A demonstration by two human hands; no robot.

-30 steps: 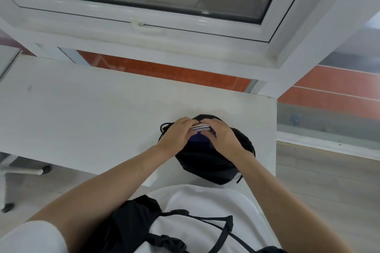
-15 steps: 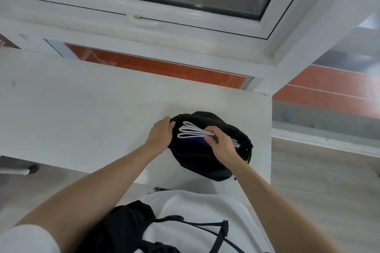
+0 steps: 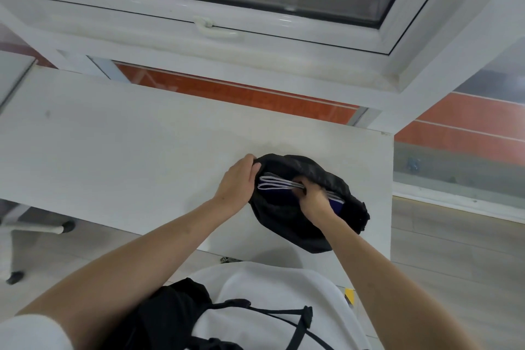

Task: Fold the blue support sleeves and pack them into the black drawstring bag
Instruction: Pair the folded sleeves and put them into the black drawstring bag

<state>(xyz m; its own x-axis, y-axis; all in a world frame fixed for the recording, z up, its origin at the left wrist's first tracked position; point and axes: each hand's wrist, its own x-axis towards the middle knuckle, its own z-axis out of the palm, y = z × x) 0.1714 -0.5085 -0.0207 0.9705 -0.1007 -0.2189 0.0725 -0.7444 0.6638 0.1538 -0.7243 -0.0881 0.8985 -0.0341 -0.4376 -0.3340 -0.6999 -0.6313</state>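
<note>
Gripping the left rim of the black drawstring bag (image 3: 301, 219), my left hand (image 3: 237, 183) has its fingers curled over the fabric, holding the mouth apart on the white table (image 3: 127, 145). My right hand (image 3: 311, 199) is tucked in the opening, fingers bent onto the folded blue support sleeves (image 3: 277, 185) with their white edging; I think it pinches them, though the fingertips are hidden.

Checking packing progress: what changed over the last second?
The left hand came off the folded sleeves and now grips the left rim of the black bag, holding it open. The right hand pushed the sleeves deeper in. The bag stays on the white table; sleeves not fully in.
</note>
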